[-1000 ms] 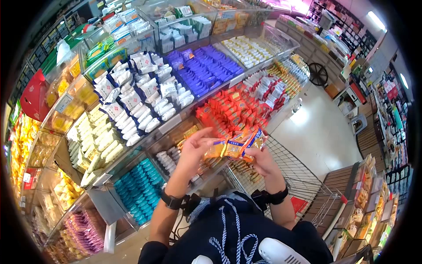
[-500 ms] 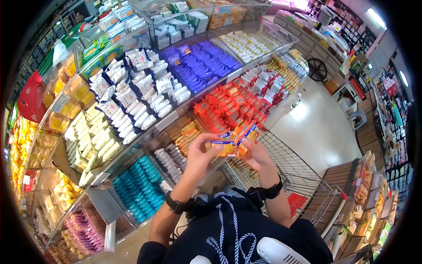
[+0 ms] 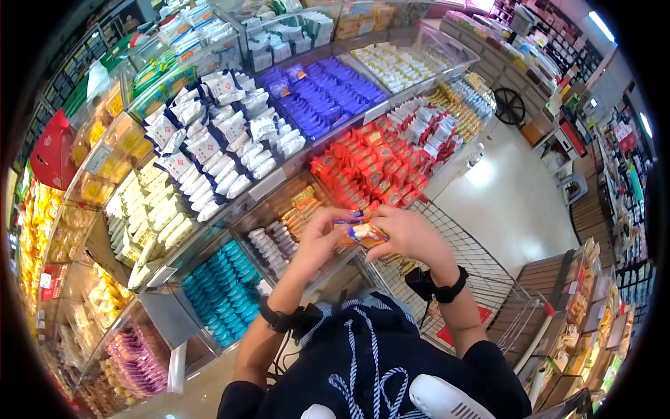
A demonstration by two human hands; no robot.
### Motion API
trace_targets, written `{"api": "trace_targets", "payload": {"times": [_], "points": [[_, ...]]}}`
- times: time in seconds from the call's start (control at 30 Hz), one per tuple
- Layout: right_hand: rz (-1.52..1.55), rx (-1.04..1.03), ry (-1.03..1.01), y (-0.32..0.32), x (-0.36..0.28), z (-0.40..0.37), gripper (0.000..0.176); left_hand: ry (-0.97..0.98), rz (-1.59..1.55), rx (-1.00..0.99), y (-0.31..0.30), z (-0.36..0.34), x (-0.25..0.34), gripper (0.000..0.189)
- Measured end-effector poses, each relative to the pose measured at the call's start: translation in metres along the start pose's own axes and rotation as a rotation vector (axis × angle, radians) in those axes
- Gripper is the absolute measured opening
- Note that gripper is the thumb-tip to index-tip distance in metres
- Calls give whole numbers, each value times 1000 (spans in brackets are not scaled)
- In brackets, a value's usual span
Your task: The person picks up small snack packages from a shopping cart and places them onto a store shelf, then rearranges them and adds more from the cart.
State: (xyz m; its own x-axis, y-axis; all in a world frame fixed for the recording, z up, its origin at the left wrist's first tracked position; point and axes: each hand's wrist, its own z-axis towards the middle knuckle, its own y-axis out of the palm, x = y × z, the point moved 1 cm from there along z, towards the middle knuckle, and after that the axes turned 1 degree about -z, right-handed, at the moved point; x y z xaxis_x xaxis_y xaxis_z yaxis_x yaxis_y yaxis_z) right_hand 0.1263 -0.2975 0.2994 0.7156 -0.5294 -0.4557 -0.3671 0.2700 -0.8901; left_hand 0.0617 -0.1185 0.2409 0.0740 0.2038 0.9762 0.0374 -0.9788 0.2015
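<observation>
Two small orange snack packets with blue bands are between my hands, in front of the display bins. My left hand (image 3: 322,236) is closed on one orange packet (image 3: 346,238), pinching it with thumb and fingers. The other packet (image 3: 368,234), orange with a pale patch, is gripped in my right hand (image 3: 405,236), whose fingers cover its far side. The packets overlap or touch. Just beyond them lies a pile of red packets (image 3: 363,164), with a bin of orange packets (image 3: 302,210) to the left.
A wire shopping cart (image 3: 481,262) stands at my right. Bins hold purple packets (image 3: 324,94), white packets (image 3: 223,140), cream packets (image 3: 157,213) and teal packets (image 3: 222,293). More shelves (image 3: 583,300) stand at the right, beside the pale floor (image 3: 481,188).
My right hand has turned over the packets, so its back now shows and it covers more of them. The packets are turned and closer together. The view has shifted slightly.
</observation>
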Motion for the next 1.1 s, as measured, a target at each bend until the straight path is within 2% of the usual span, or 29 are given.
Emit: {"api": "trace_targets", "payload": {"times": [0.07,0.13,0.23,0.27,0.33,0.43,0.53,0.67,0.87,1.1], "points": [[-204,-61,31,0,-3,6,59,40,11,-30,3,0,0,17],[-242,-107,93,-2,-6,11,61,36,-34,-63,2,0,2,17],[-330,-123,162,-4,-11,16,63,180,136,-88,-13,11,-24,18],[-367,-120,181,-4,-12,17,63,145,147,-74,-9,7,-17,18],[-315,-46,132,0,-7,17,62,76,166,-44,4,-5,4,19],[-153,71,79,6,0,17,61,-112,-3,43,1,-4,4,13],[-7,188,58,4,8,12,58,-100,-266,164,-2,-1,-13,19],[-25,409,-13,10,7,4,54,-146,-303,220,0,-2,-4,14],[35,383,23,10,2,-3,46,-116,-333,172,2,1,-6,13],[37,341,-74,10,3,-6,43,-157,-410,21,3,-2,-3,17]]}}
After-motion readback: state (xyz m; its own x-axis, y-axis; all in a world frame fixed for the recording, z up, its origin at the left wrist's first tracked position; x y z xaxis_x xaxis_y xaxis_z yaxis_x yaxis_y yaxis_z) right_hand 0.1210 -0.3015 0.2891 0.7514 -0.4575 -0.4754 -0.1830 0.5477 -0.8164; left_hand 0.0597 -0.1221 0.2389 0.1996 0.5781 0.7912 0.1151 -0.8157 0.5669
